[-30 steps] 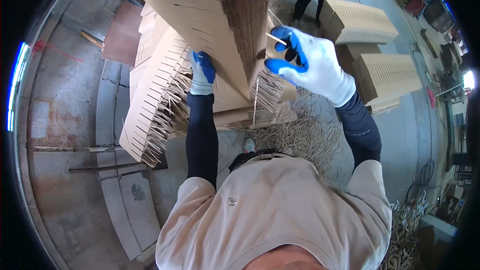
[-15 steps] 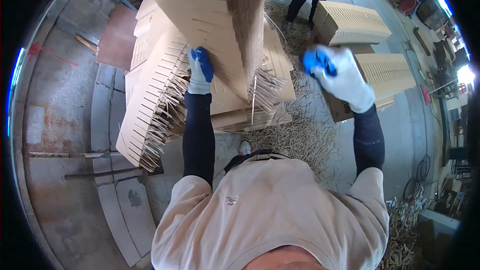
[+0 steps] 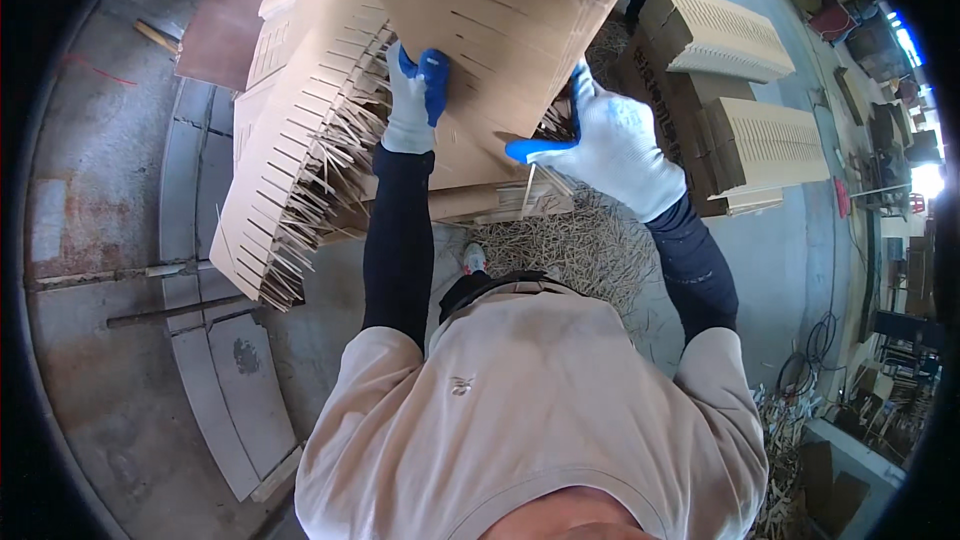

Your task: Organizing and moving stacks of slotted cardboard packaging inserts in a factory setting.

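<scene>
**Desk:** Up at the top of your feed, what fills the picture?

**Operator:** Above the person's chest, I see a stack of slotted cardboard sheets (image 3: 500, 20) held up at a tilt, its upper part cut off by the rim. The left hand (image 3: 415, 90), in a white glove with blue fingertips, presses against the stack's lower left edge, fingers curled over it. The right hand (image 3: 600, 145), gloved the same, is spread fairly wide against the stack's lower right edge, with a blue thumb pointing left under it. How far either hand's fingers wrap behind the cardboard I cannot tell; the sheets hide them.

**Desk:** And below the stack?

**Operator:** Just under it lies a pile of cardboard dividers (image 3: 300, 150) with thin loose strips bristling from its edge, resting on the concrete floor (image 3: 110, 240). A heap of cardboard strips (image 3: 570, 245) sits between the pile and the person's shoe, which the cream shirt (image 3: 520, 410) mostly covers.

**Desk:** Anything further out?

**Operator:** To the right stand brown boxes (image 3: 690, 90) topped with more slotted dividers, well apart from the hands. Beyond them the workshop clutter at the rim is too bent and small for me to make out.
</scene>
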{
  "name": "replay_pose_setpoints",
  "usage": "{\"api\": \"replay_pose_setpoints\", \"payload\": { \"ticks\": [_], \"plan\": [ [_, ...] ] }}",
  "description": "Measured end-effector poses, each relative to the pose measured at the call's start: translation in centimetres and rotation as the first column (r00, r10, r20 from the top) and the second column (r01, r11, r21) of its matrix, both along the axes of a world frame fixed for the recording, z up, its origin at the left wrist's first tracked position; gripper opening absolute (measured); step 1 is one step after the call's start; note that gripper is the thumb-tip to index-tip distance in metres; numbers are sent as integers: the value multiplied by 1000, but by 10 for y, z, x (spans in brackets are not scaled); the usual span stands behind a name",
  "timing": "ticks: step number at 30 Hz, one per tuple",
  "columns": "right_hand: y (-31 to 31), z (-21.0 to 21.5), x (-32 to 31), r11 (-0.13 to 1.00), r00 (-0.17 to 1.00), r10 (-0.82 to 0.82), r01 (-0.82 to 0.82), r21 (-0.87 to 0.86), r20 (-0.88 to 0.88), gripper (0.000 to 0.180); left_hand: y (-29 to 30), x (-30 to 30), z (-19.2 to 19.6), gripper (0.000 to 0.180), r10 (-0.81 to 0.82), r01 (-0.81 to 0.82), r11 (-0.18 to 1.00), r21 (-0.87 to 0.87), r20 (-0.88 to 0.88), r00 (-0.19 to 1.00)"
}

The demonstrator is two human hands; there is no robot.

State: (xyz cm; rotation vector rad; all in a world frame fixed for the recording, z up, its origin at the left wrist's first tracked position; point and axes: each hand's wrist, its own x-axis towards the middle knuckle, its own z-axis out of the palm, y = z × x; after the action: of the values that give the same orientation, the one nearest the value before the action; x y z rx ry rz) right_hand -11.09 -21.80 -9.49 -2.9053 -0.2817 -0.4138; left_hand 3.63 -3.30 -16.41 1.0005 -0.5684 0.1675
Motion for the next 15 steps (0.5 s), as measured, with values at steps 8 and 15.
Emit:
{"api": "replay_pose_setpoints", "payload": {
  "ticks": [8,15],
  "plan": [
    [-24,7,16,914,953,300,-299,-275,-39,51,7,16,-23,55,14,-10,1000,29,-157,987],
    [-47,4,46,757,778,623,-626,-185,-84,36,16,21,-32,88,15,6,989,150,-138,990]
  ]
}}
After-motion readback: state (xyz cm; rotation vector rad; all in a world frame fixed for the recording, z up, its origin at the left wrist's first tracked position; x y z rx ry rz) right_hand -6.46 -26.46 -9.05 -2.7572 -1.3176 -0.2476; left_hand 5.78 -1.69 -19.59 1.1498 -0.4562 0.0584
